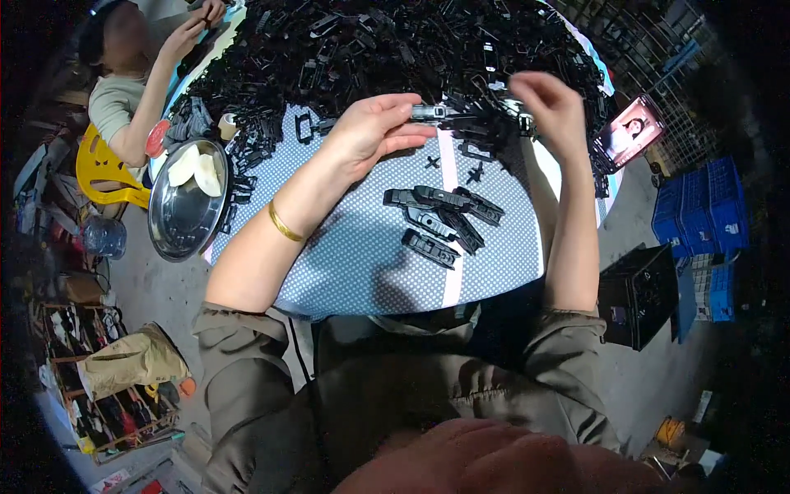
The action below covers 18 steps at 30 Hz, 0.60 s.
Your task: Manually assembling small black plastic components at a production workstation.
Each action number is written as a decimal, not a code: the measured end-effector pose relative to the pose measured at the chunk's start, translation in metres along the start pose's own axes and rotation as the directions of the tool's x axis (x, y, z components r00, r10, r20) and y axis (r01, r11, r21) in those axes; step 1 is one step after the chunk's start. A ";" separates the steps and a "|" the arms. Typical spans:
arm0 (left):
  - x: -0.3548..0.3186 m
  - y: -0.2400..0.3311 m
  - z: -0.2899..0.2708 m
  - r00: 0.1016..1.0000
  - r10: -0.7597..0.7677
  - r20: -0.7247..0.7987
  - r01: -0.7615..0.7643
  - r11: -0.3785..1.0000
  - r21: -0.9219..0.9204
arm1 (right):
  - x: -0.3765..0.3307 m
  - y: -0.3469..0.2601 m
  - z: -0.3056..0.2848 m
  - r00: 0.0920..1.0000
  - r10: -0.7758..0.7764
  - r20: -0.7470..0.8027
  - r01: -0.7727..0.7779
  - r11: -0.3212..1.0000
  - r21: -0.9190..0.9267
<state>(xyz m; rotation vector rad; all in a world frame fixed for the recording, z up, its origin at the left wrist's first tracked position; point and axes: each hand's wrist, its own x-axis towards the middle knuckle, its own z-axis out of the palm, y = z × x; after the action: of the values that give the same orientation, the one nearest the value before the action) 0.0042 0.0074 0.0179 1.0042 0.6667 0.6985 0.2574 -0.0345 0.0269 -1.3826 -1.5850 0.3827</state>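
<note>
My left hand (374, 128) pinches a narrow black plastic part (429, 112) between thumb and fingers, above the patterned tabletop (346, 255). To its right, my right hand (555, 111) is raised at the near edge of a large heap of black plastic parts (362, 49). Motion smears its fingers, so whether anything is in them is unclear. Between my forearms lies a small group of long black plastic pieces (444, 216), some overlapping. Two small black cross-shaped pieces (476, 174) rest on the cloth just beyond them.
On the left stands a steel bowl (177, 222) with pale wedge-shaped pieces (196, 170) inside. A lit phone (629, 132) leans at the table's right side. A co-worker (123, 99) sits at far left beside a yellow chair (103, 169). Blue crates (699, 206) stand on the right.
</note>
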 end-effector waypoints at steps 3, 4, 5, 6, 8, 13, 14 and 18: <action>-0.002 -0.002 0.000 1.000 -0.015 0.009 0.015 0.999 0.035 | -0.003 -0.006 0.009 0.968 -0.109 0.227 0.171 0.946 -0.276; -0.001 -0.004 -0.002 1.000 -0.008 0.010 0.008 1.000 0.027 | -0.005 -0.011 0.015 0.955 -0.134 0.266 0.213 0.932 -0.292; -0.001 -0.005 -0.003 1.000 -0.011 0.011 0.010 1.000 0.028 | -0.006 -0.015 0.021 0.939 -0.158 0.305 0.254 0.917 -0.307; 0.001 -0.005 -0.001 1.000 -0.014 0.023 0.013 0.999 0.031 | -0.008 -0.009 0.028 0.914 -0.319 0.252 0.393 0.851 -0.348; 0.001 -0.005 0.001 0.999 -0.020 0.030 0.019 0.999 0.039 | -0.013 -0.010 0.042 0.911 -0.289 0.294 0.398 0.801 -0.448; -0.001 -0.004 0.005 0.999 -0.037 -0.037 0.043 0.980 0.194 | -0.016 -0.012 0.057 0.890 -0.356 0.285 0.452 0.773 -0.445; -0.001 -0.004 0.005 0.998 -0.043 -0.049 0.051 0.980 0.190 | -0.015 -0.012 0.057 0.891 -0.394 0.225 0.454 0.775 -0.440; -0.002 -0.005 0.007 0.998 -0.039 -0.042 0.045 0.984 0.170 | -0.007 -0.005 0.054 0.909 -0.416 -0.015 0.390 0.864 -0.319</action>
<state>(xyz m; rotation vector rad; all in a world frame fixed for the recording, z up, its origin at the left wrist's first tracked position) 0.0094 0.0003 0.0170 1.1335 0.7893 0.6322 0.2102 -0.0239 0.0009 -1.2262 -1.8661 -0.1852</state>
